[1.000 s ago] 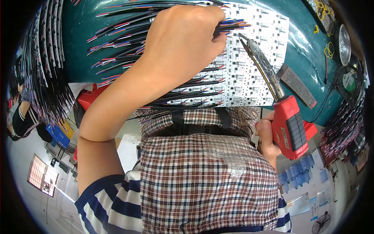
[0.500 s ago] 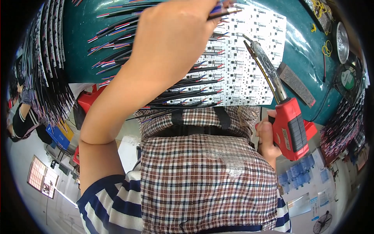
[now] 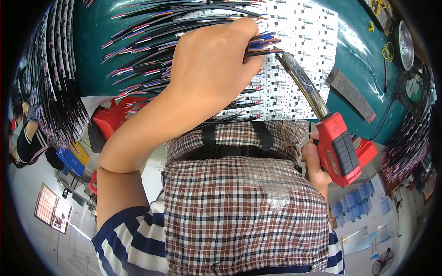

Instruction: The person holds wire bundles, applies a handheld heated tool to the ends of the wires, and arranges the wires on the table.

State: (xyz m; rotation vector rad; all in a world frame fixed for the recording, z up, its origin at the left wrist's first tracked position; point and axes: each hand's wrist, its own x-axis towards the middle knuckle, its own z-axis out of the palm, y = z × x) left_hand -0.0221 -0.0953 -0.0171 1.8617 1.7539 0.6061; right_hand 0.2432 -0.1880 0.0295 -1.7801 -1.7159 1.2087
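My left hand (image 3: 214, 62) is closed on a bundle of black-sleeved wires (image 3: 263, 42), with blue, red and brown tips poking out past the thumb side. It hovers over a white panel of small circuit boards (image 3: 299, 60). In my right hand (image 3: 315, 163) is a red soldering gun (image 3: 338, 149), fingers wrapped round its handle. The gun's metal tip and thin solder guide tube reach up-left and meet the ends of the held wires. Rows of black cables (image 3: 152, 27) lie along the panel's left part, partly hidden by my left hand and forearm.
A grey rectangular bar (image 3: 351, 94) lies right of the panel on the green mat (image 3: 359, 50). Further right are a round metal dish (image 3: 406, 48) and yellow wire loops (image 3: 388, 53). Finished-looking cable bundles hang at the far left (image 3: 50, 69) and right (image 3: 407, 149). Another person (image 3: 32, 133) is at far left.
My left hand has come down and nearer with the wires, whose ends now meet the gun's tip. The soldering gun has shifted slightly left.
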